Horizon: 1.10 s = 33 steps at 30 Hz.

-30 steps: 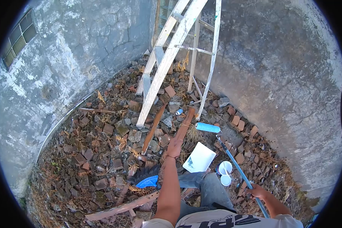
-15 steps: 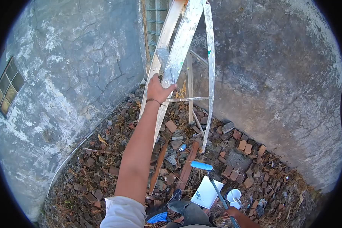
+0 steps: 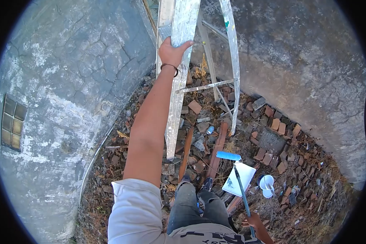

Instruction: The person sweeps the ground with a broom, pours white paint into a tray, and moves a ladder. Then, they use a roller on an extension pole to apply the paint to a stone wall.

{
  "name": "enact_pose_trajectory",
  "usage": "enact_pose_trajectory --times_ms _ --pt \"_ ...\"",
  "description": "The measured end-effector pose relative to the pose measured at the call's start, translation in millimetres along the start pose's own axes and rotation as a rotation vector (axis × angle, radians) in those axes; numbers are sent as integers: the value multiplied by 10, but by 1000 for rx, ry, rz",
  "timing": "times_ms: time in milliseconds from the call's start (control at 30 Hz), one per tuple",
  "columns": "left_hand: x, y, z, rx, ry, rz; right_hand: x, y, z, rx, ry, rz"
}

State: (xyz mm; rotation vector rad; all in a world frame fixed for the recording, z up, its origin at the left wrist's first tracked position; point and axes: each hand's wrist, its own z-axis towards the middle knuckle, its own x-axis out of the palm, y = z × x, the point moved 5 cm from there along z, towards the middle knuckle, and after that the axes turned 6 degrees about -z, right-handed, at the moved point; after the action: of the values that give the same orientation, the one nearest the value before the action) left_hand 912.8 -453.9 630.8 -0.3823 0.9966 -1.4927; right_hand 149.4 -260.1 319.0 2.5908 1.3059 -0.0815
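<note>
My left hand (image 3: 173,52) grips the near rail of a paint-spattered ladder (image 3: 184,28), its thumb lying across the rail's face. The ladder's legs stand on the rubble. Low at the right, my right hand (image 3: 253,220) is wrapped round the long pole of a paint roller (image 3: 228,155). The roller's blue sleeve is above a white tray (image 3: 239,179) with dark marks on it. Right of the tray are white containers (image 3: 266,183), one with a handled tool in it.
Broken bricks (image 3: 272,142) and dry weeds cover the uneven ground around my feet. Wooden planks (image 3: 218,148) lie ahead of my feet. Peeling walls (image 3: 73,73) rise on both sides, with a small window (image 3: 14,122) at left and a pipe along the left wall's base.
The view has shifted, showing more of my legs and shirt. My left hand and the ladder sit higher in view, and the ladder's near side looks more upright. Both hands keep their holds.
</note>
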Motion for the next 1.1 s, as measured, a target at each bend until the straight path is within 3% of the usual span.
enact_pose_trajectory --times_ms 100,233,433,633,1100 --pt "-59 -132 -23 71 18 -192 17 100 -190 2 -16 31" --pt "-354 -186 154 115 -4 -208 148 -213 -282 33 -72 110" --pt "-1304 -681 188 91 -72 -337 274 -47 -528 -7 -127 196" --pt "-1746 -473 7 68 -182 -272 290 171 -422 -19 -141 210" --pt "-1546 95 273 24 -255 60 645 671 -838 -50 -211 -36"
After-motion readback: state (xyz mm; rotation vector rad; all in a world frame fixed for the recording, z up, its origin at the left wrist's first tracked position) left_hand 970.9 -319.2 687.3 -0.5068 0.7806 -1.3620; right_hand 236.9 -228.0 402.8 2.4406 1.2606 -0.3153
